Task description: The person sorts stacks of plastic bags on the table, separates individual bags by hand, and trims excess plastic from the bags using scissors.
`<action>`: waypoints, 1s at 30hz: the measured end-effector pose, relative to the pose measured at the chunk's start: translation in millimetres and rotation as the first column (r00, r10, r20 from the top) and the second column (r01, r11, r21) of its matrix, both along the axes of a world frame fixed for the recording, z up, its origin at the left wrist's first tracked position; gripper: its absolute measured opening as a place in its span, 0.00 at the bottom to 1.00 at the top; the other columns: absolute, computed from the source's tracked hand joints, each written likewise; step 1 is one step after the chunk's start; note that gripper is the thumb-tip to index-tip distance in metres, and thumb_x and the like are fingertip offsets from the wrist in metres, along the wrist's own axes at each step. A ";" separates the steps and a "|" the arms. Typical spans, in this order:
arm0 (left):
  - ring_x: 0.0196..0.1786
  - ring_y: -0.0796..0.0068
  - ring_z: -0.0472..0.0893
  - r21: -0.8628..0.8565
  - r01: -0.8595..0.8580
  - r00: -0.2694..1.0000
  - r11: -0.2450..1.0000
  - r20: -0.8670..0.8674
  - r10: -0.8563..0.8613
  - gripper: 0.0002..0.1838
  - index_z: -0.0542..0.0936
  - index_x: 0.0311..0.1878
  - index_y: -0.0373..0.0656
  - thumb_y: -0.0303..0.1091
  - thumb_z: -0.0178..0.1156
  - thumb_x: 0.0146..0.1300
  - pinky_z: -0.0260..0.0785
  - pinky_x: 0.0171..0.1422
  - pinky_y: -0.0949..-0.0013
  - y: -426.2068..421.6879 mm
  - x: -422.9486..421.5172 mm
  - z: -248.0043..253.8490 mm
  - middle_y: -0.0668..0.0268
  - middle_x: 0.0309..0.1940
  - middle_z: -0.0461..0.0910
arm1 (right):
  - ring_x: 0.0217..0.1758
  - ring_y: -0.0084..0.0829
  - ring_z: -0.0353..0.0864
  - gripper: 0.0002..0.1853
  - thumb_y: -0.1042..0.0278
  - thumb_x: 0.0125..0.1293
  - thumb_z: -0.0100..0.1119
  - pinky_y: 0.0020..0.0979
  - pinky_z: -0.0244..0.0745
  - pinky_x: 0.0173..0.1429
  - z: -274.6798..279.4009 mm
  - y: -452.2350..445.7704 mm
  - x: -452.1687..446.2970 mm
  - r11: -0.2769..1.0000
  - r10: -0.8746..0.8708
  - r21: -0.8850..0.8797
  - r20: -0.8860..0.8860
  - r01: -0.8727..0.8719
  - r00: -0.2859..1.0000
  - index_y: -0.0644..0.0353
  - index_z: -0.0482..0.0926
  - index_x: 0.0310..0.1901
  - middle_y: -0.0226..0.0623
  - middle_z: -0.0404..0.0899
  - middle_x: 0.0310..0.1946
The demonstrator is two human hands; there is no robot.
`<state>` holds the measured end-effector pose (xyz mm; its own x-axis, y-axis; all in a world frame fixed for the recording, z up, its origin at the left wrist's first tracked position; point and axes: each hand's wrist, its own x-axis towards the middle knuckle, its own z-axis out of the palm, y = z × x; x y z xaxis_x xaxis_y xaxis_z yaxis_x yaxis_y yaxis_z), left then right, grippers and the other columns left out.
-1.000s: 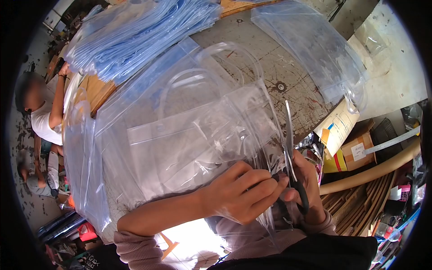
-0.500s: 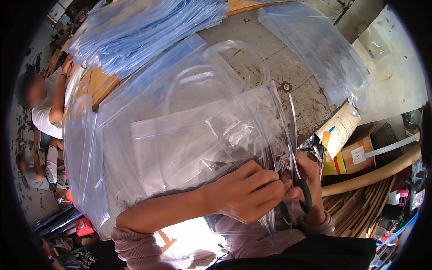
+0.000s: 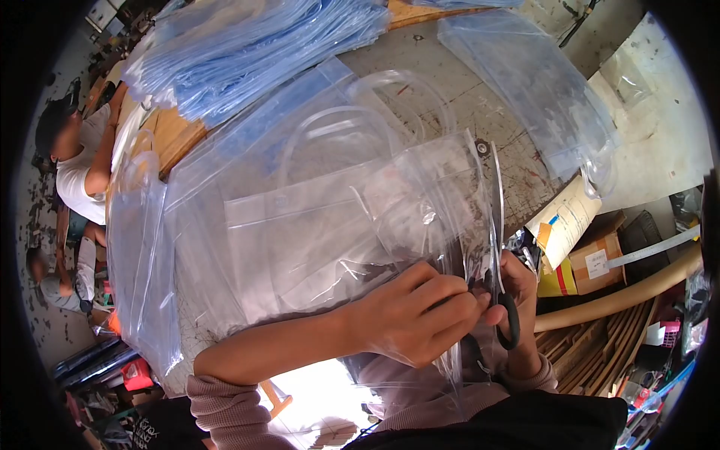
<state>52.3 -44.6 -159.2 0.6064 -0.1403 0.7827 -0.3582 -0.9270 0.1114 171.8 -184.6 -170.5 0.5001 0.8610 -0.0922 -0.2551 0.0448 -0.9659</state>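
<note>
A clear plastic bag [image 3: 300,232] with looped tube handles [image 3: 337,112] lies spread across the table in front of me. My left hand [image 3: 424,315] is closed, pinching the bag's gathered right-hand edge. Close beside it, my right hand [image 3: 519,289] is closed around scissors [image 3: 510,322] with black handles. Their long blades point up and away from me, alongside the bag's edge strip. Plastic and the scissors partly cover my right fingers. Whether the blades are biting into plastic, I cannot tell.
A thick stack of bluish plastic bags [image 3: 262,60] lies at the far left. Another clear bag [image 3: 525,90] rests at the far right, and one [image 3: 139,262] hangs at the left edge. Cardboard boxes [image 3: 596,255] stand at right. Co-workers [image 3: 82,172] sit on the left.
The bag's upper right corner and the scissors have shifted slightly to the right. Both hands keep their grip almost in place. The co-worker at left has moved their head a little.
</note>
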 end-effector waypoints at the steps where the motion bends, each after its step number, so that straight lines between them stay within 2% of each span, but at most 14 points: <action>1: 0.35 0.74 0.70 -0.008 0.002 1.000 1.000 -0.011 -0.002 0.22 0.83 0.37 0.37 0.30 0.60 0.32 0.60 0.27 0.74 -0.1 -0.2 1.0 0.71 0.28 0.70 | 0.30 0.12 0.68 0.39 0.42 0.38 0.75 0.15 0.62 0.34 -0.4 -0.5 0.4 1.000 0.005 0.002 0.004 -0.005 1.000 0.68 0.70 0.43 0.26 0.73 0.28; 6: 0.35 0.74 0.70 0.007 -0.005 1.000 1.000 0.016 0.005 0.22 0.83 0.37 0.38 0.29 0.59 0.31 0.60 0.27 0.75 -0.3 0.7 -1.8 0.71 0.28 0.68 | 0.28 0.11 0.67 0.39 0.43 0.38 0.76 0.15 0.61 0.34 -0.1 2.0 -0.6 1.000 -0.024 0.010 0.004 0.024 1.000 0.67 0.70 0.42 0.24 0.72 0.25; 9: 0.34 0.75 0.70 0.024 0.015 1.000 1.000 -0.013 -0.015 0.22 0.84 0.37 0.39 0.29 0.60 0.32 0.60 0.27 0.75 1.9 -1.2 1.5 0.71 0.28 0.68 | 0.24 0.11 0.65 0.36 0.41 0.43 0.72 0.15 0.59 0.28 -6.0 -0.4 7.9 0.999 -0.029 0.028 0.148 0.025 0.989 0.65 0.70 0.42 0.23 0.70 0.22; 11: 0.34 0.75 0.70 0.035 0.038 0.998 0.999 -0.043 -0.037 0.21 0.84 0.37 0.39 0.29 0.60 0.32 0.60 0.28 0.75 1.4 -3.0 1.6 0.71 0.28 0.68 | 0.20 0.11 0.62 0.34 0.38 0.50 0.66 0.15 0.55 0.22 -3.6 -2.9 18.6 0.983 -0.182 0.052 0.118 0.177 0.976 0.64 0.69 0.42 0.22 0.66 0.20; 14: 0.34 0.75 0.70 0.055 0.010 1.000 0.998 -0.018 -0.009 0.22 0.84 0.38 0.39 0.29 0.60 0.33 0.59 0.28 0.74 -2.0 -4.2 -2.2 0.72 0.27 0.69 | 0.17 0.11 0.58 0.31 0.40 0.54 0.64 0.14 0.51 0.19 5.3 -5.1 38.4 0.916 -0.401 0.123 0.269 0.382 0.876 0.63 0.68 0.42 0.23 0.64 0.20; 17: 0.33 0.77 0.71 0.030 0.002 0.999 1.000 -0.039 -0.001 0.22 0.84 0.39 0.41 0.30 0.60 0.34 0.57 0.28 0.75 -0.1 -1.5 -0.6 0.74 0.27 0.69 | 0.24 0.14 0.62 0.30 0.48 0.51 0.69 0.16 0.56 0.25 5.6 -18.5 54.5 0.965 -0.248 0.023 0.386 0.260 0.888 0.62 0.68 0.45 0.23 0.64 0.24; 18: 0.33 0.78 0.71 0.095 -0.056 0.998 0.994 -0.022 0.059 0.19 0.83 0.37 0.41 0.29 0.60 0.35 0.57 0.29 0.74 0.4 -1.1 0.8 0.74 0.26 0.69 | 0.24 0.14 0.62 0.30 0.48 0.51 0.69 0.16 0.56 0.25 8.1 -18.8 52.6 0.965 -0.251 0.026 0.384 0.261 0.888 0.62 0.68 0.45 0.23 0.64 0.24; 20: 0.32 0.79 0.71 0.169 -0.126 0.991 0.978 -0.010 0.130 0.16 0.83 0.34 0.42 0.29 0.60 0.36 0.56 0.31 0.74 2.4 -3.5 6.5 0.74 0.26 0.69 | 0.30 0.15 0.64 0.30 0.52 0.49 0.71 0.16 0.57 0.30 12.8 -17.9 45.4 0.981 -0.164 -0.062 0.246 0.184 0.955 0.61 0.69 0.46 0.25 0.66 0.30; 22: 0.35 0.78 0.72 0.377 -0.232 0.919 0.897 -0.216 0.329 0.09 0.81 0.28 0.45 0.29 0.62 0.39 0.57 0.36 0.71 13.4 -4.0 22.7 0.73 0.27 0.70 | 0.34 0.17 0.65 0.28 0.57 0.48 0.71 0.17 0.60 0.34 5.0 -22.3 43.2 0.993 -0.114 -0.002 0.159 0.116 0.981 0.60 0.69 0.47 0.28 0.66 0.33; 23: 0.35 0.78 0.72 0.394 -0.223 0.919 0.892 -0.220 0.327 0.09 0.81 0.28 0.45 0.29 0.62 0.39 0.57 0.36 0.71 20.7 -4.0 34.3 0.73 0.27 0.70 | 0.34 0.18 0.66 0.28 0.61 0.47 0.72 0.18 0.62 0.35 2.1 -24.3 43.4 0.997 -0.079 0.034 0.116 0.075 0.990 0.60 0.68 0.48 0.29 0.67 0.33; 25: 0.39 0.75 0.74 0.372 -0.257 0.787 0.892 -0.455 0.416 0.06 0.78 0.29 0.45 0.31 0.63 0.45 0.59 0.45 0.66 38.3 -0.7 58.0 0.71 0.29 0.72 | 0.35 0.18 0.67 0.29 0.64 0.46 0.72 0.19 0.63 0.37 8.1 -23.8 37.4 0.997 -0.044 0.060 0.019 0.043 0.999 0.60 0.68 0.48 0.30 0.69 0.34; 26: 0.39 0.75 0.74 0.368 -0.246 0.789 0.897 -0.462 0.406 0.06 0.78 0.29 0.45 0.31 0.63 0.45 0.59 0.45 0.66 47.5 2.6 59.7 0.71 0.29 0.72 | 0.36 0.19 0.68 0.29 0.68 0.46 0.73 0.20 0.64 0.38 12.3 -23.5 34.5 0.997 0.009 0.075 -0.062 -0.004 0.998 0.60 0.68 0.49 0.32 0.70 0.34; 29: 0.41 0.71 0.74 0.296 -0.156 0.697 0.943 -0.643 0.317 0.10 0.77 0.34 0.45 0.38 0.63 0.51 0.58 0.51 0.63 71.0 12.6 59.5 0.70 0.31 0.74 | 0.36 0.20 0.71 0.31 0.75 0.45 0.72 0.20 0.66 0.39 19.3 -17.1 22.8 0.995 0.090 0.051 -0.081 -0.086 0.993 0.59 0.65 0.50 0.33 0.73 0.34; 30: 0.40 0.70 0.74 0.167 -0.073 0.698 0.983 -0.696 0.170 0.12 0.77 0.36 0.46 0.41 0.63 0.53 0.57 0.52 0.63 77.2 15.4 59.3 0.70 0.31 0.74 | 0.36 0.20 0.71 0.31 0.75 0.45 0.72 0.20 0.66 0.39 17.6 -14.2 17.0 0.994 0.097 0.048 -0.087 -0.094 0.991 0.59 0.65 0.50 0.33 0.73 0.34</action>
